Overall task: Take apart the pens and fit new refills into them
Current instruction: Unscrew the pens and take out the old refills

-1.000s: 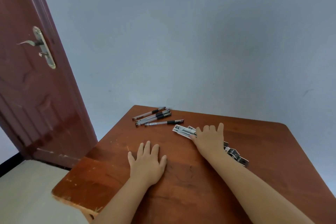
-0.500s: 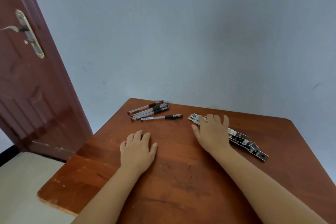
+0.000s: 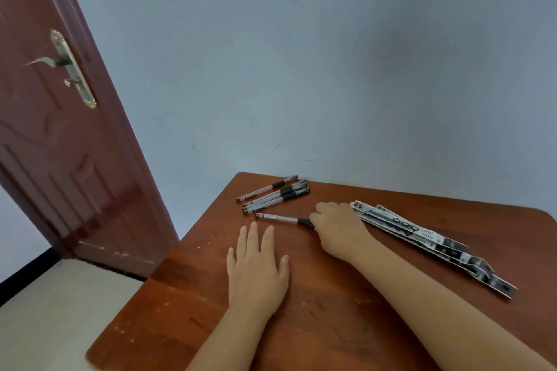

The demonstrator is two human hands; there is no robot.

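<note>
A: Start at the left. What stands beside the table?

B: A dark red door with a metal handle, left of the table. A plain grey wall runs behind it.

A: And on the table?

B: The left hand lies flat on the wood, fingers straight, holding nothing. Beyond it, toward the table's far edge, four pens lie bunched side by side. A fifth, the single pen, lies apart from them, just past the left fingertips.

A: Is the right hand on that one?

B: Yes. Its fingers curl over the dark grip end of the single pen and seem to pinch it; the pen lies on the table, not yet lifted. The fingertips themselves are hidden under the hand.

A: Further right?

B: Long printed packets, probably the refills, lie fanned along the table's right side, just beside the right wrist.

A: How should a pen like that handle?

B: Light and stiff, I'd judge, with a smooth clear barrel that may slip or roll. The rubbery dark grip looks like the surest hold; twisting against the barrel with the other hand should open it.
</note>
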